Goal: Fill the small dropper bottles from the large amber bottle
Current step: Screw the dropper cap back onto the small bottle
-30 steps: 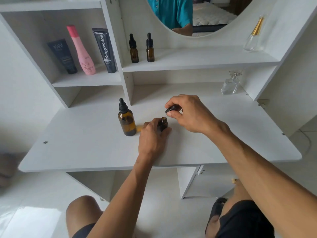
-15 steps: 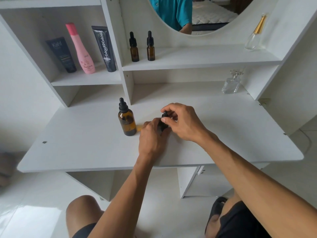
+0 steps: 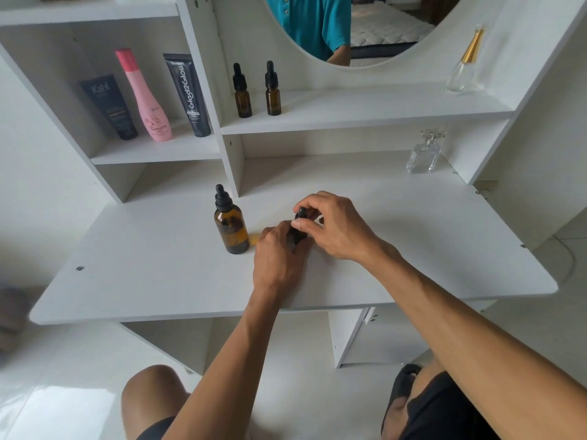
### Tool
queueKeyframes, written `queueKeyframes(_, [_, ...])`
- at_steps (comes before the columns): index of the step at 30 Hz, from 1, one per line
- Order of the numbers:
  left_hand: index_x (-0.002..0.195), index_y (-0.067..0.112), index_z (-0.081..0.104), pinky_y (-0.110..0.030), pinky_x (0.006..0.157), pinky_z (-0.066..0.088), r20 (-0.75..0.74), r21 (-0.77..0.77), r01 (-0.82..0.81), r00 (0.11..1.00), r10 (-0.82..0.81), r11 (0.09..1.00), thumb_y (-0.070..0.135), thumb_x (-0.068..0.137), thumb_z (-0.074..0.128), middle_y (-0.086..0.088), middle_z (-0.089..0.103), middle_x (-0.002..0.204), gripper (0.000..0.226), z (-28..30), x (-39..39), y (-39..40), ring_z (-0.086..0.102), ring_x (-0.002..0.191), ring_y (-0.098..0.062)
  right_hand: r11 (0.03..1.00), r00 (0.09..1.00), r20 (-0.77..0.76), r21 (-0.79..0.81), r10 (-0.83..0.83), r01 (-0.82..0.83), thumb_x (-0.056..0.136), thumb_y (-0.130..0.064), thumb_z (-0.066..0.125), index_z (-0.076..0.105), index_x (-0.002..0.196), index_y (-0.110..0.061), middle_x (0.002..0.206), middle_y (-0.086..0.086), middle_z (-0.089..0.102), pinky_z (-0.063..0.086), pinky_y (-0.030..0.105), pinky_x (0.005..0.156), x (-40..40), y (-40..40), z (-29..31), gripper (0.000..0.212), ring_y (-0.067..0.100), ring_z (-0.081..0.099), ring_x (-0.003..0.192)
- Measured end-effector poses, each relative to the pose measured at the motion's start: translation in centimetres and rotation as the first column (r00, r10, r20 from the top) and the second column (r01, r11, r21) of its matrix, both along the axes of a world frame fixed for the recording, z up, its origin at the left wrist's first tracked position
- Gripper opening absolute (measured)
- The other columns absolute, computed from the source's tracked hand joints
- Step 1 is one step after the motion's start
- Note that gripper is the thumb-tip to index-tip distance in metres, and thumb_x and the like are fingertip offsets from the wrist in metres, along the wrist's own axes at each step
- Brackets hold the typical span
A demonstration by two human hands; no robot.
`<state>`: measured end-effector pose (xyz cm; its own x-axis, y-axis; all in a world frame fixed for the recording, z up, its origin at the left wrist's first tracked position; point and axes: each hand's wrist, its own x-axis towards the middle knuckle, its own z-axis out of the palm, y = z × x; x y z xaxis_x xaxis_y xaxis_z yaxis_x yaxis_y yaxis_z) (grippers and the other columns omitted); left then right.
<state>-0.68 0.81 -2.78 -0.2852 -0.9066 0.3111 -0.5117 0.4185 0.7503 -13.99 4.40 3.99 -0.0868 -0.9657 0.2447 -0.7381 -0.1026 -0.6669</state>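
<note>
The large amber bottle stands upright on the white desk with its black dropper cap on. Just to its right, my left hand grips a small dropper bottle, mostly hidden by my fingers. My right hand pinches that bottle's black dropper cap, which sits on top of the bottle. Two more small amber dropper bottles, one at left and one at right, stand capped on the upper shelf.
Three cosmetic items stand on the left shelf: a dark tube, a pink bottle and a black tube. A clear perfume bottle sits at the back right of the desk, another with a gold cap above it.
My right hand brought the black dropper cap down from above onto the small bottle held by my left hand. The large amber bottle has not moved.
</note>
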Motion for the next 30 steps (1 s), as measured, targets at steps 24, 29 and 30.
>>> queueKeyframes(24, [0.093, 0.018, 0.067, -0.038, 0.063, 0.052, 0.005, 0.007, -0.01, 1.0, 0.01, 1.0, 0.033, 0.086, 0.069, -0.001, 0.07, 0.081, 0.017, -0.3, 0.0, -0.2, 0.062, 0.077, -0.024, 0.999, 0.999, 0.02, 0.013, -0.039, 0.039, 0.083, -0.026, 0.078, 0.069, 0.108, -0.021, 0.102, -0.009, 0.071, 0.037, 0.002, 0.068, 0.2, 0.0, 0.1, 0.028, 0.008, 0.063, 0.091])
queueKeyframes(29, [0.085, 0.025, 0.06, -0.033, 0.059, 0.045, -0.01, 0.019, 0.005, 1.0, -0.005, 1.0, 0.037, 0.087, 0.068, 0.001, 0.068, 0.078, 0.014, -0.3, 0.1, -0.2, 0.058, 0.072, -0.022, 0.999, 0.999, 0.021, 0.026, -0.027, 0.026, 0.086, -0.021, 0.074, 0.071, 0.106, -0.021, 0.097, -0.008, 0.073, 0.044, 0.006, 0.072, 0.2, -0.1, 0.4, 0.021, 0.007, 0.065, 0.092])
queueKeyframes(30, [0.083, 0.028, 0.058, -0.031, 0.058, 0.042, -0.01, 0.02, 0.005, 1.0, -0.005, 1.0, 0.038, 0.086, 0.068, 0.001, 0.067, 0.076, 0.015, -0.3, 0.1, -0.2, 0.056, 0.071, -0.02, 0.999, 0.999, 0.019, 0.02, -0.044, 0.043, 0.084, -0.025, 0.076, 0.072, 0.104, -0.021, 0.095, -0.007, 0.073, 0.048, 0.013, 0.076, 0.2, -0.2, 0.4, 0.021, 0.009, 0.065, 0.091])
